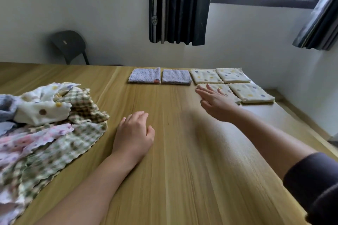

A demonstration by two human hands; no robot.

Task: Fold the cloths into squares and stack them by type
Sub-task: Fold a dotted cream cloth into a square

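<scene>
A heap of unfolded cloths (pixel 45 120) lies at the table's left: green checked, cream with dots, pink floral. At the far side sit two folded lilac squares (pixel 144 76) (pixel 176 77) and several folded cream dotted squares (pixel 206 76) (pixel 232 75) (pixel 251 93). My right hand (pixel 214 100) is stretched out flat, fingers straight, lying over the near-left cream square (pixel 225 90). On the bare wood beside the heap rests my left hand (pixel 134 135), fingers loosely curled, holding nothing.
The wooden table (pixel 173 170) runs to the wall; its right edge lies close past the cream squares. A dark chair (pixel 68 45) stands behind the table at the left. Dark curtains (pixel 179 5) hang by the window.
</scene>
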